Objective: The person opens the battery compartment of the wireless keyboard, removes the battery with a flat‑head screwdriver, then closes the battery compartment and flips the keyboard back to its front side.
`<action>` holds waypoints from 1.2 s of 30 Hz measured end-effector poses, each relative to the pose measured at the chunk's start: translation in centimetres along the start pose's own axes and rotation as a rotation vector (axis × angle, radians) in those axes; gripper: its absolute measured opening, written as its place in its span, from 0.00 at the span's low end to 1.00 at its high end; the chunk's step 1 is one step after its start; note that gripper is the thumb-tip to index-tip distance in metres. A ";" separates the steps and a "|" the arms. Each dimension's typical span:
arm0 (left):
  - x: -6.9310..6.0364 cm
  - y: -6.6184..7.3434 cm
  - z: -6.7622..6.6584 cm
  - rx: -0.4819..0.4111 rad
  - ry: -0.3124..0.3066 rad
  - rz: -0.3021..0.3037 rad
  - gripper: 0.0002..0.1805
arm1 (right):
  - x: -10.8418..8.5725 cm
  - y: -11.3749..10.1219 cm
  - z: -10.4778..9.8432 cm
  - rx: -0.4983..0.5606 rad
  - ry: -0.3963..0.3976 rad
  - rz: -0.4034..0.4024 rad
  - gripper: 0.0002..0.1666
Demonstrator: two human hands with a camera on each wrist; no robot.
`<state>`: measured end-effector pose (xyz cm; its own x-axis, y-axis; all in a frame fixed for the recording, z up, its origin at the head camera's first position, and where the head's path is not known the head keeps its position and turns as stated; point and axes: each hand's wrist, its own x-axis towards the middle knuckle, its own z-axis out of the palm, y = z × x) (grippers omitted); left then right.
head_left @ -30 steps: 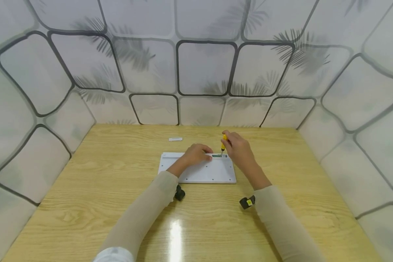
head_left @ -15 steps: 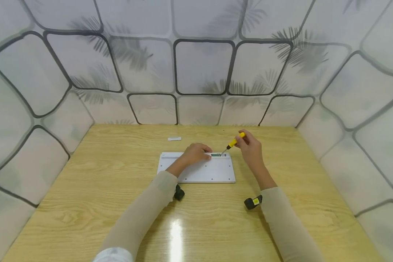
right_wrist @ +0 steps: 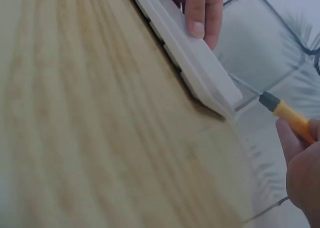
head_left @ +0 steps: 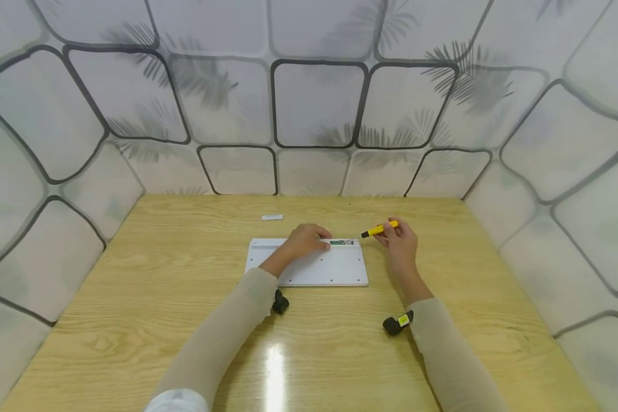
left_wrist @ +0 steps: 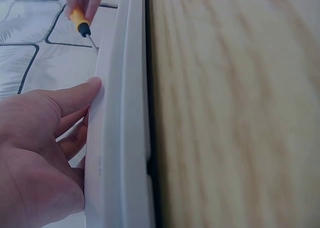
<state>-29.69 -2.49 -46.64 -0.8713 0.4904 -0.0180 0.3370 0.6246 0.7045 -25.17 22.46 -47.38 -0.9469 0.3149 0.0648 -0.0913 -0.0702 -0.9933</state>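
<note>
A white keyboard [head_left: 309, 269] lies face down on the wooden table, its raised far ridge crossing the back. My left hand [head_left: 305, 240] grips that ridge, thumb on the near side and fingers at the far edge. Right of it, a narrow slot [head_left: 341, 242] in the ridge shows something green inside. My right hand [head_left: 403, 246] holds a yellow screwdriver [head_left: 383, 228] by its handle, tilted low to the right. Its metal shaft [right_wrist: 245, 83] points at the ridge's right end; whether the tip touches anything inside is hidden.
A small white flat strip [head_left: 272, 217], like a cover, lies on the table [head_left: 185, 246] behind the keyboard. Patterned light panels [head_left: 319, 103] enclose the table's back and sides. Black wrist devices [head_left: 393, 326] hang under both sleeves.
The screwdriver has gone from nearly upright to a low slant, its handle swinging to the right with my right hand. My left hand keeps its hold on the keyboard.
</note>
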 end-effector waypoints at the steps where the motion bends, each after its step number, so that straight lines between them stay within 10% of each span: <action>1: 0.0 0.0 0.0 -0.002 -0.001 -0.001 0.16 | 0.0 0.3 -0.1 0.019 0.013 0.028 0.24; 36: 0.1 -0.2 0.2 -0.010 0.014 0.010 0.16 | -0.1 1.6 -0.2 0.203 0.162 0.274 0.28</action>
<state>-29.76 -2.45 -46.99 -0.8728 0.4880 -0.0012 0.3419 0.6133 0.7120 -25.20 22.48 -48.99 -0.8851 0.4032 -0.2325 0.0837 -0.3536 -0.9317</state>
